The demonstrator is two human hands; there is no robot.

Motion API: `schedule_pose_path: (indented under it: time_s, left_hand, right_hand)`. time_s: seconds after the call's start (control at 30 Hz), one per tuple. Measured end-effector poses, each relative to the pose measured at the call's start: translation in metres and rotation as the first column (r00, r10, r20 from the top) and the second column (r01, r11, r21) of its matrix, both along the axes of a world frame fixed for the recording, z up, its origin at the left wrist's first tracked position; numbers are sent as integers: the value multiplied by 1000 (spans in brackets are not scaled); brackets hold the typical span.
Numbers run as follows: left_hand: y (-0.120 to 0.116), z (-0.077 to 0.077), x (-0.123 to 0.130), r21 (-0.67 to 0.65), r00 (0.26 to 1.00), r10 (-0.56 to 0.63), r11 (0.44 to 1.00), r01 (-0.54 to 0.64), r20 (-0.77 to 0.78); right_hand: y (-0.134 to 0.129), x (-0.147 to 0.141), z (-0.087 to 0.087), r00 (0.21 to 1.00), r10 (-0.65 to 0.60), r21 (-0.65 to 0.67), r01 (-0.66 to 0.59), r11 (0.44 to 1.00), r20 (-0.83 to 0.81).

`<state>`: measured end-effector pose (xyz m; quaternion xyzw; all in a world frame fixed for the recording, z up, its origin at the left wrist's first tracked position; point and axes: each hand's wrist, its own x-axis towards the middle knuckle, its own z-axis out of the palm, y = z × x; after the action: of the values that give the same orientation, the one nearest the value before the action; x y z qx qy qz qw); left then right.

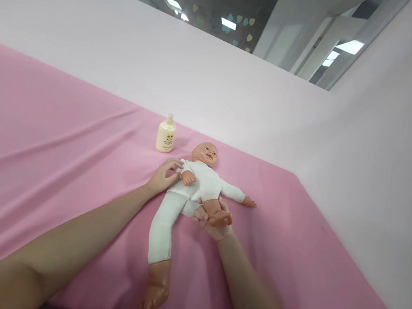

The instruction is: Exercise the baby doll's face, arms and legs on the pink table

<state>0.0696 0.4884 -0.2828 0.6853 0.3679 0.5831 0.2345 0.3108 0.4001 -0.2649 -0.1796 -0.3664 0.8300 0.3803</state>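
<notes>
A baby doll [208,177] with a bald head and white cloth body lies on its back, head away from me. My left hand [166,175] grips its bent arm near the shoulder, with thumb and fingers curled on either side. Lower down, my right hand [214,223] is wrapped around the doll's lifted, bent leg from beneath, and that leg partly hides my palm and fingers. The other leg [164,234] stretches straight toward me. One doll arm [233,192] points out to the right. Shiny whitish spots show on the doll's face.
A cream-coloured bottle [166,135] with dark print stands upright left of the doll's head. Pink cloth [63,122], wrinkled at left, covers the surface. A white wall [127,59] with a window [216,5] rises behind, and another wall borders the right side.
</notes>
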Motion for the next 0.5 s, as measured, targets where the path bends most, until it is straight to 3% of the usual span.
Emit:
schedule_pose_path:
  time_s: [0.2, 0.5]
  left_hand:
    - [0, -4, -1, 84, 996, 12, 996, -5, -88]
    - [-2, 1, 5, 13, 992, 43, 999, -42, -120]
  right_hand:
    - [-1, 0, -1, 1000, -13, -33, 14, 999, 18]
    - [-3, -2, 4, 1000, 2, 5, -2, 1000, -6]
